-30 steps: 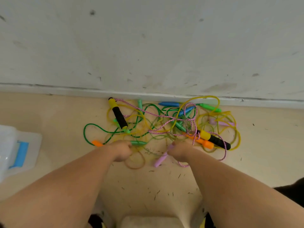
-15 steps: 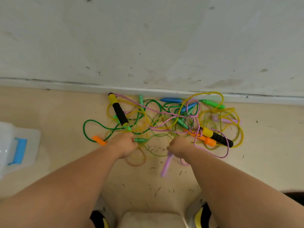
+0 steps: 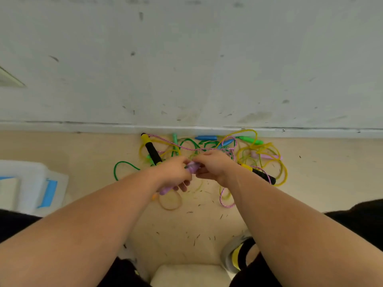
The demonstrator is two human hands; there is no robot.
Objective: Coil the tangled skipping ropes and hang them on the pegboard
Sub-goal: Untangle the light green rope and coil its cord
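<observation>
Above rope tangle (image 3: 207, 149): left hand (image 3: 172, 172) grips purple handle (image 3: 192, 167); right hand (image 3: 213, 164) pinches its end.

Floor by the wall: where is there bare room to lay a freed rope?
Bare floor lies between the white bin and the green rope loop, and right of the yellow rope loops. A speckled patch lies left of the shoe. The tangle along the skirting, where the left hand grips a purple handle, is crowded.

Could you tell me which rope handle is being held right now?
The lilac handle, gripped by the left hand with the right hand at its top; the other handles all lie on the floor.
</observation>
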